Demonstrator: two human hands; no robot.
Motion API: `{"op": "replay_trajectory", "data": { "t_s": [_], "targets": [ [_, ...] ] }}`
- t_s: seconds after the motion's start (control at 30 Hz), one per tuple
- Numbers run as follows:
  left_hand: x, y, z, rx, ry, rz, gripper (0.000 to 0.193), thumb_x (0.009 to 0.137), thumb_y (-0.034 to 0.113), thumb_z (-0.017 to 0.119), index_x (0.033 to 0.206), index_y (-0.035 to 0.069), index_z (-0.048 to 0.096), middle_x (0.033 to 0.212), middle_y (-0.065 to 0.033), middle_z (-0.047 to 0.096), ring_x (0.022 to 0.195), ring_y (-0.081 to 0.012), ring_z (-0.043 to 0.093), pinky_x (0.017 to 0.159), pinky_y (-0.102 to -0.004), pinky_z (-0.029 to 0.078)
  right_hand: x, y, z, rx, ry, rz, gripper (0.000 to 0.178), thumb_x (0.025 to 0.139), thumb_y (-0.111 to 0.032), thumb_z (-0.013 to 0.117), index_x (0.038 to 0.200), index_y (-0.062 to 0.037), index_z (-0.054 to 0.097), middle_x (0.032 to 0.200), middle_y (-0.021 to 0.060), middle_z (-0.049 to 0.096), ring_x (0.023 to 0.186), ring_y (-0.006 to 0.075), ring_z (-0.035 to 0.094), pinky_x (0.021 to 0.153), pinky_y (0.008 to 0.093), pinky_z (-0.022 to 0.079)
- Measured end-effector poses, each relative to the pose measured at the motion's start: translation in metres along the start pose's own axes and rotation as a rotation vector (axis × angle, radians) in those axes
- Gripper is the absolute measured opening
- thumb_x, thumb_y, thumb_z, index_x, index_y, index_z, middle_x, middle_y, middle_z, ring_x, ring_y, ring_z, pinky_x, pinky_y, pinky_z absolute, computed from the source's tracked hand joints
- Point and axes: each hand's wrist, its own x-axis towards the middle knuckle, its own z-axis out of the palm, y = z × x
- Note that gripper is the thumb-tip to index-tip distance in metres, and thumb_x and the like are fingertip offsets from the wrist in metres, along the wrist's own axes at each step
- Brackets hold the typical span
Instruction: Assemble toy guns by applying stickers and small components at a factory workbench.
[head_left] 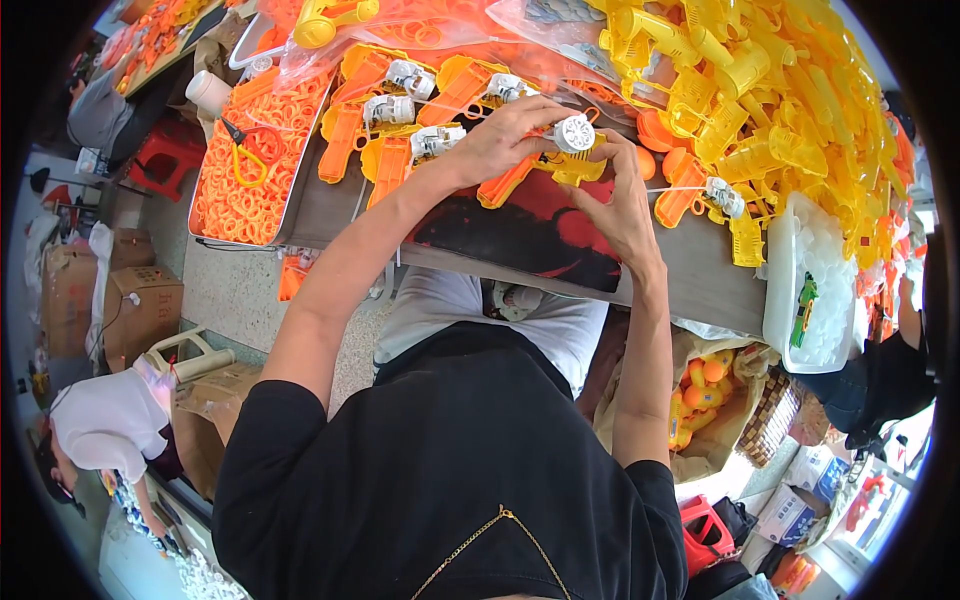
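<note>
My left hand (500,143) pinches a small white cylindrical mechanism (574,133) with a round patterned end. Close beside it, the curved fingers and thumb of my right hand (625,208) grip a yellow plastic shell (580,168) just below that mechanism. An orange and yellow toy-like half (505,186) lies under my left hand, partly covered by it. Several similar orange-yellow halves with white mechanisms (388,110) are laid out to the left. Another orange half (678,200) with a white mechanism (724,197) sits right of my right hand. Whether the pieces in my hands are joined cannot be seen.
A dark red-black mat (520,235) covers the table's near edge. At left stands a tray of orange rings (240,205) with yellow-handled scissors (250,165). Yellow shells (740,70) are heaped at right, beside a white bin (785,300). Another person (110,420) bends at lower left.
</note>
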Motion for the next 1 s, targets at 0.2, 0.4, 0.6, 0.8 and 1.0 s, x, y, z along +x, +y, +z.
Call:
{"op": "replay_trajectory", "data": {
  "t_s": [0.2, 0.4, 0.6, 0.8, 1.0],
  "targets": [
    [0.01, 0.0, -0.011, 0.065, -0.165, -0.004, 0.044, 0.097, 0.014, 0.064, 0.139, 0.005, 0.058, 0.13, -0.0126, 0.061, 0.125, -0.0307, 0.057, 0.106, -0.0414, 0.046, 0.0, 0.005, 0.001, 0.062, 0.031, 0.035, 0.059, 0.079, -0.014, 0.088, 0.118, -0.0022, 0.045, 0.142, 0.019, 0.055, 0.11, 0.0239, 0.059, 0.097, 0.0388, 0.05],
    [0.021, 0.003, -0.015, 0.002, -0.271, -0.014, 0.042, 0.097, 0.017, 0.066, 0.136, 0.004, 0.06, 0.111, -0.0127, 0.059, 0.112, -0.0306, 0.058, 0.097, -0.0421, 0.048, 0.0, 0.009, 0.001, 0.131, 0.065, 0.032, 0.059, 0.077, -0.016, 0.089, 0.114, -0.001, 0.045, 0.126, 0.017, 0.06, 0.104, 0.0252, 0.058, 0.096, 0.0396, 0.049],
    [0.023, 0.008, -0.013, 0.12, -0.261, 0.028, 0.042, 0.094, 0.01, 0.065, 0.135, 0.002, 0.06, 0.11, -0.0129, 0.065, 0.107, -0.0338, 0.063, 0.094, -0.0439, 0.049, -0.001, 0.01, -0.001, 0.126, 0.01, 0.097, 0.057, 0.081, -0.012, 0.087, 0.118, -0.003, 0.045, 0.141, 0.0183, 0.054, 0.113, 0.0205, 0.059, 0.099, 0.0373, 0.05],
    [0.022, 0.014, -0.013, 0.236, -0.263, 0.03, 0.04, 0.092, 0.009, 0.065, 0.132, 0.004, 0.063, 0.106, -0.0132, 0.069, 0.107, -0.0337, 0.063, 0.097, -0.0453, 0.047, -0.002, 0.015, 0.002, 0.182, 0.044, 0.086, 0.059, 0.08, -0.008, 0.087, 0.118, -0.003, 0.042, 0.14, 0.0189, 0.054, 0.114, 0.0201, 0.06, 0.1, 0.0364, 0.051],
    [0.016, 0.009, -0.006, 0.35, -0.187, 0.115, 0.039, 0.094, 0.015, 0.064, 0.132, 0.004, 0.063, 0.109, -0.0143, 0.07, 0.109, -0.033, 0.064, 0.1, -0.0435, 0.046, 0.002, 0.011, 0.008, 0.294, 0.079, 0.134, 0.06, 0.079, -0.006, 0.088, 0.116, -0.0031, 0.041, 0.135, 0.0196, 0.057, 0.111, 0.0195, 0.061, 0.1, 0.0349, 0.052]
  ]
}}
